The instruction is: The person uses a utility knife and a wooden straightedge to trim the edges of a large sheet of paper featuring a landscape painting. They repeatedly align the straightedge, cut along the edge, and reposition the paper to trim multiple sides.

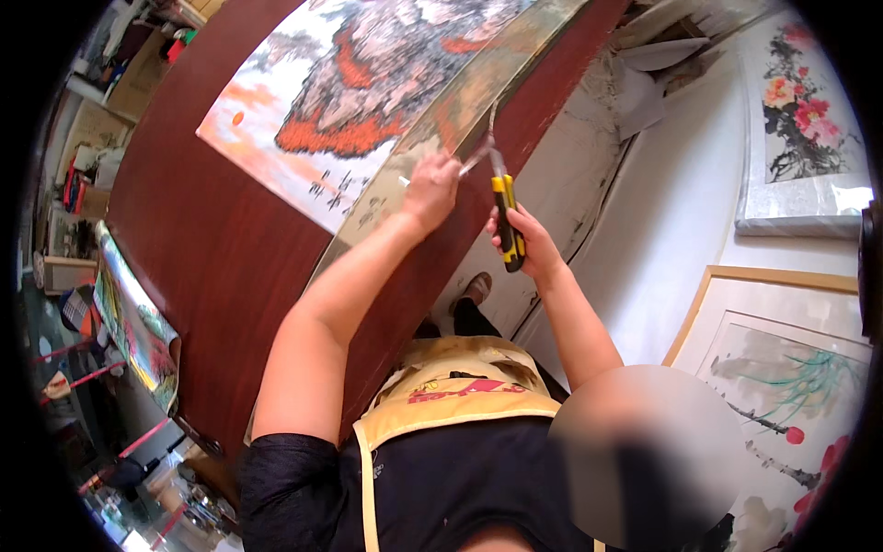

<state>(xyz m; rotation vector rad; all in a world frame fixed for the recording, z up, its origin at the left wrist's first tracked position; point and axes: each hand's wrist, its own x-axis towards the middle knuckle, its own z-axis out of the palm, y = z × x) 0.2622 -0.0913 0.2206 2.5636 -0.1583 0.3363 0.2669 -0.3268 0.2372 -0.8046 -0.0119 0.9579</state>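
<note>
A large mountain-landscape painting [359,83] in black and orange lies on the dark red table. Along its right side runs a long, narrow painted panel [414,155] in brownish tones. My left hand [433,190] is closed over this panel, with a small white tip of something thin showing at its left side. In my right hand [528,238], beyond the table's edge, is a hand tool with yellow-and-black handles [508,221], apparently pliers. Thin pale strips [491,138] show at the tool's metal end, one reaching toward my left hand; how they are joined is unclear.
The table's right edge [514,148] runs diagonally beside me. Framed flower paintings [793,165] [710,297] stand at the right. A colourful sheet [134,317] hangs at the table's left edge. Cardboard and clutter [141,76] fill the far left. White sheets [638,96] lie at upper right.
</note>
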